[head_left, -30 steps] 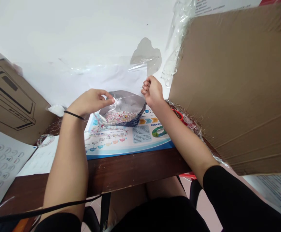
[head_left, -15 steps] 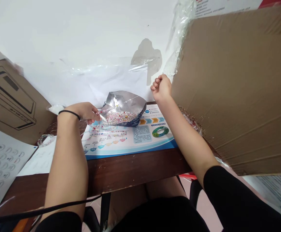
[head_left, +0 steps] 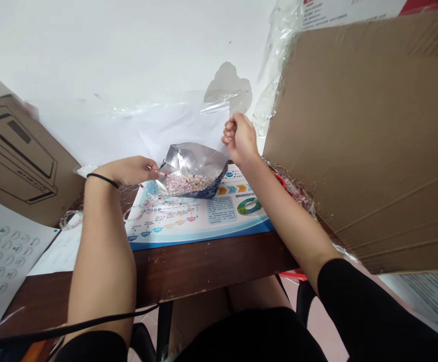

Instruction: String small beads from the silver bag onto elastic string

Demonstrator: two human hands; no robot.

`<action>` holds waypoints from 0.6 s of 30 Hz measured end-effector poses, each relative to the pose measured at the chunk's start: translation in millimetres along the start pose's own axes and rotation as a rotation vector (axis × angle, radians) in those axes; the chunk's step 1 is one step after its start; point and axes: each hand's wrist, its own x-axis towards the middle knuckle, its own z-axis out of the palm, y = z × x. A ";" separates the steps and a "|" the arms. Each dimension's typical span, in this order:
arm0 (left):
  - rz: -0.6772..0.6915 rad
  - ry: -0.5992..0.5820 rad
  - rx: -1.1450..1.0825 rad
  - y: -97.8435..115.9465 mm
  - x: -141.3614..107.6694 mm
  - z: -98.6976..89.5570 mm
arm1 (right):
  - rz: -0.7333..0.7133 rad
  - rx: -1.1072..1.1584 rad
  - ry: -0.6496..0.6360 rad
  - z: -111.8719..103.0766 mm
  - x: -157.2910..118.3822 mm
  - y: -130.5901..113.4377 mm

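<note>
While a single foil pouch [head_left: 192, 163] of mixed beads [head_left: 184, 184] sits open on a printed mat [head_left: 200, 226] atop a wooden desk [head_left: 211, 264], two hands flank it – the left hand [head_left: 126, 171] pinching a thin strand [head_left: 159, 173] at the pouch's mouth, the right hand [head_left: 240, 138] clenched just beyond its far corner.

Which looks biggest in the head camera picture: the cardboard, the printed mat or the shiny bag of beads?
1. Brown cardboard sheet
2. Printed mat
3. Foil bag of beads

The cardboard is closest to the camera, so it may only look bigger than the mat.
</note>
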 end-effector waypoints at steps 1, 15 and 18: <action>-0.019 0.038 0.020 3.8 -1.4 -1.0 | 0.022 -0.042 -0.079 2.6 -4.4 1.0; -0.034 0.286 0.068 41.9 -0.6 4.6 | 0.131 -0.894 -0.837 11.6 -36.7 25.2; -0.037 0.364 0.019 49.9 0.7 8.2 | -0.102 -1.303 -0.706 8.0 -35.9 33.2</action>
